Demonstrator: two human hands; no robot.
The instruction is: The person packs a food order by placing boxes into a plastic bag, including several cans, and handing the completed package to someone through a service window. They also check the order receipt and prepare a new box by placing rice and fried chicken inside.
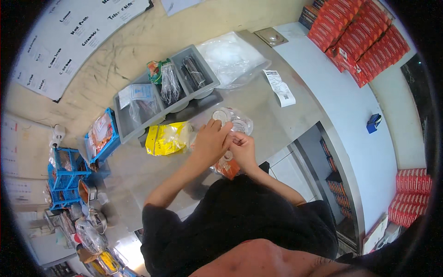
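Note:
My left hand (211, 140) and my right hand (242, 148) meet in front of me, over a steel counter (281, 124). The fingertips of both are drawn together; what is pinched between them is too small to make out. Just beyond the fingers lies a clear plastic bag (247, 125) with round, clear lids or tubs in it. Under my hands, at the counter's near edge, is an orange packet (229, 169), partly hidden. A yellow plastic packet (167, 138) rests to the left of my left hand.
Behind stands a grey divided bin (162, 111) holding wrapped cutlery and packets. A white plastic bag (228, 60) and a paper receipt (279, 88) lie further right. Blue baskets (67, 179) stand left. Red boxes (348, 37) are stacked at the far right, past an open shelf.

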